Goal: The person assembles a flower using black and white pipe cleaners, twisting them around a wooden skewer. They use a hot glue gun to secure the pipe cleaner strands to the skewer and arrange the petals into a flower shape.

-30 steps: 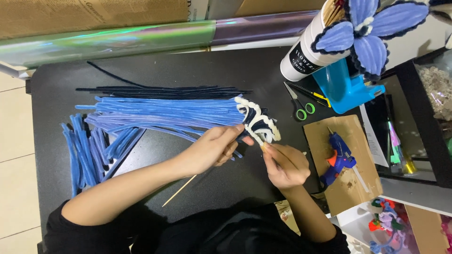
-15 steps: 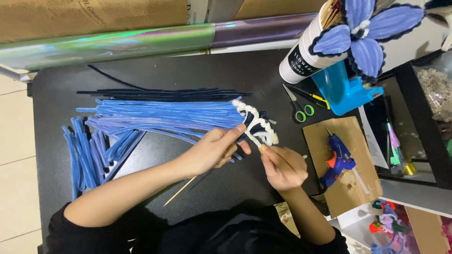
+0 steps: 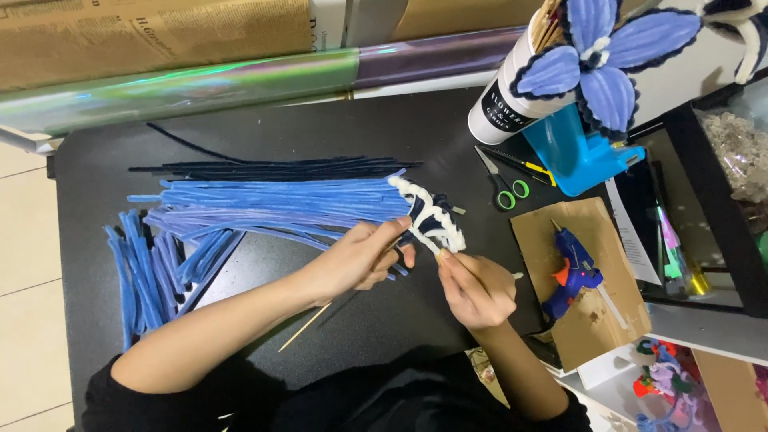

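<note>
Near the black table's point(image 3: 448, 120) centre, the left hand point(image 3: 356, 260) pinches a white-and-navy pipe-cleaner piece point(image 3: 432, 220) on a wooden skewer point(image 3: 308, 324); the right hand point(image 3: 476, 288), at its 5 o'clock, closes on the white end. This looks like mid-wrapping; a careful, tight twist seems needed. Blue pipe cleaners point(image 3: 272, 204) lie at 9 o'clock.

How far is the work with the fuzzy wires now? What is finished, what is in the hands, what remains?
Finished: a blue fuzzy-wire flower stands in the white tube. In hand: the left hand and right hand hold a white and dark wire piece on a thin wooden stick. Left: many straight blue wires lie unused; the glue gun rests on cardboard.
</note>
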